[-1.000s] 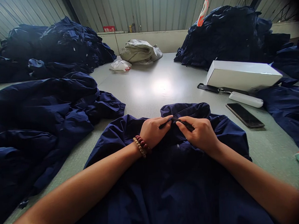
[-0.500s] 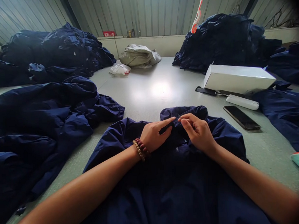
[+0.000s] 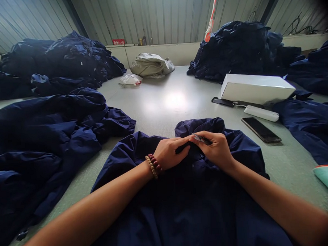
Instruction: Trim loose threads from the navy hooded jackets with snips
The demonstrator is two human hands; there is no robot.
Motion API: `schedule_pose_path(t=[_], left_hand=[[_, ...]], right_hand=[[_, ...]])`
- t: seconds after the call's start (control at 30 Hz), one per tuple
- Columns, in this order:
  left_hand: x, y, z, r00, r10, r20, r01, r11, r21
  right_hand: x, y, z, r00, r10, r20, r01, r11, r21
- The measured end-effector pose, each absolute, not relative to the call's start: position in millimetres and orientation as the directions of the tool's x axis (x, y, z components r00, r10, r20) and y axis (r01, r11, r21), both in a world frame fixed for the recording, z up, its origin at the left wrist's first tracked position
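Note:
A navy jacket lies spread in front of me, its bunched collar or hood at the far end. My left hand, with two bead bracelets at the wrist, holds the cloth near the collar. Its index finger is stretched out and dark fabric shows between it and the thumb. In my right hand is a small pair of thread snips, the metal blades pointing left. The blade tips lie close to my left fingertips, and the two hands nearly touch. What lies between the blades is too small to make out.
Another navy garment lies at the left. A phone, a white power bank and a white box stand at the right. Navy piles and a pale sack sit at the back.
The snips now show with their blades turned toward my left fingertips; before, they were mostly hidden. My right hand has turned and closed in on my left. The view has shifted slightly.

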State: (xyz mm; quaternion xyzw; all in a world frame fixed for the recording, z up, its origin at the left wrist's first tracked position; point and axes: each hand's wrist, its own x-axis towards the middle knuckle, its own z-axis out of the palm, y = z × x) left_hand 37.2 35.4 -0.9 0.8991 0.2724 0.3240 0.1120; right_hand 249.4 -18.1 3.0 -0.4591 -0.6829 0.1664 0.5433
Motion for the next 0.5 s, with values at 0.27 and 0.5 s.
schedule_pose_path(t=[0.27, 0.5], left_hand=[[36.9, 37.3, 3.0, 0.572, 0.66, 0.487, 0.424, -0.746, 0.513], [33.1, 51.2, 3.1, 0.402, 0.819, 0.41, 0.579, -0.574, 0.578]], right_hand=[[254.8, -3.3, -0.3, 0.157, 0.893, 0.422, 0.361, 0.346, -0.866], [267.0, 8.2, -3.5, 0.268, 0.926, 0.267, 0.088, 0.253, -0.964]])
